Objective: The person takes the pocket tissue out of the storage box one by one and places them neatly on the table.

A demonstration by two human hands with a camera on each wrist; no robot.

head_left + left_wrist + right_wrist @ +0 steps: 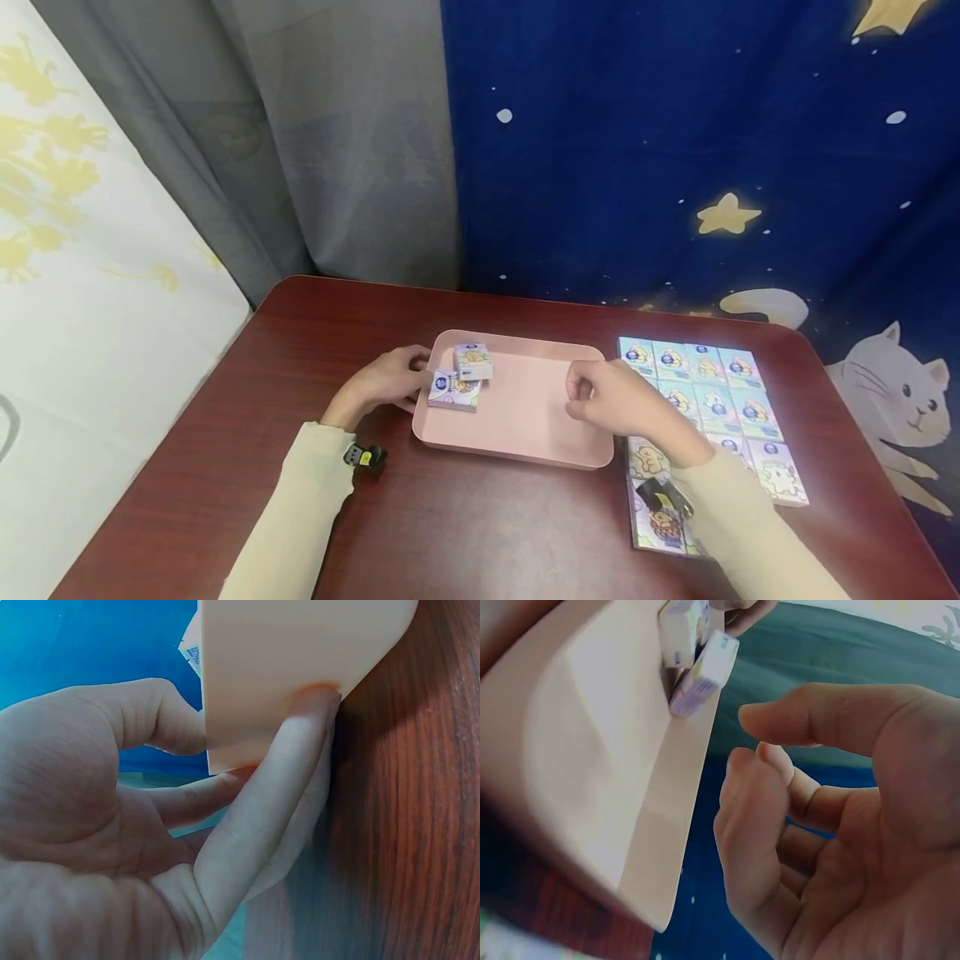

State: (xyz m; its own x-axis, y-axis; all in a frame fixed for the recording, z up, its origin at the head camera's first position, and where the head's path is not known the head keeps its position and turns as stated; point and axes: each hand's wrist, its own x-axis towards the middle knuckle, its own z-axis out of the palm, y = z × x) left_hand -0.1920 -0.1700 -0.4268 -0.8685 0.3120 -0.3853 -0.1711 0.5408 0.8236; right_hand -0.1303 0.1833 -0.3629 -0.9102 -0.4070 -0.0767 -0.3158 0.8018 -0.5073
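A pink tray (525, 408) lies on the table. My left hand (386, 379) grips its left end; in the left wrist view the thumb is at the rim and the fingers (262, 802) press the outer wall. Two small boxes with cartoon prints lie in the tray's left part: one flat box (452, 398) near the thumb, and a second box (472, 358) just behind, touching or overlapping it. Over the tray's right end hovers my right hand (618, 396), fingers loosely curled and holding nothing. A gap shows between its thumb and fingers (754, 802).
Right of the tray, several similar printed boxes (716, 404) lie in close rows, partly hidden under my right forearm. The brown table (465, 525) ends at the back before a grey curtain (360, 150) and a blue starry curtain (600, 167).
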